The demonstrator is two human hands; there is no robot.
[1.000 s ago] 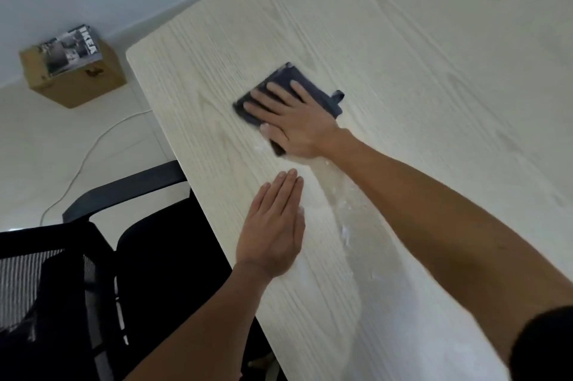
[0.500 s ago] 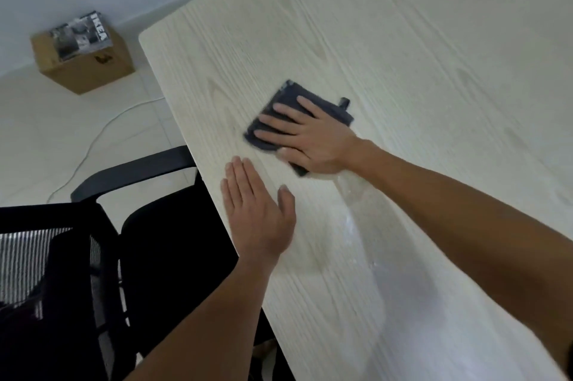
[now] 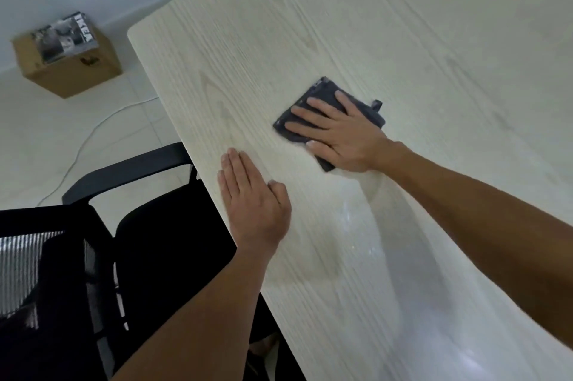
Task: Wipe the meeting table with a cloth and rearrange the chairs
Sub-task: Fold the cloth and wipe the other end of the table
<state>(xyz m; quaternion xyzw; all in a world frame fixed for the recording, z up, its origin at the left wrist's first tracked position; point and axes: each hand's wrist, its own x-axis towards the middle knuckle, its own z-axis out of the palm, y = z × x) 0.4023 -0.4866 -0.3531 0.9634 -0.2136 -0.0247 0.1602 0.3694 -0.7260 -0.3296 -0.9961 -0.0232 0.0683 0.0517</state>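
Note:
A pale wood-grain meeting table point(image 3: 403, 23) fills the right and middle of the view. On it lies a folded dark grey cloth point(image 3: 322, 95), and my right hand point(image 3: 338, 135) presses flat on top of it with fingers spread. My left hand point(image 3: 251, 197) rests palm down on the bare tabletop near the table's left edge, holding nothing. A wet streak shines on the wood behind the cloth, toward me. A black office chair point(image 3: 139, 244) with an armrest and a mesh back stands against the table's left edge, below my left arm.
A brown cardboard box point(image 3: 74, 70) with a magazine on top sits on the tiled floor by the wall at the upper left. A thin white cable point(image 3: 93, 135) runs across the floor between box and chair.
My right hand has kept the cloth under it and slid it toward the right along the table. My left hand moved from beside the cloth out to the table's left edge.

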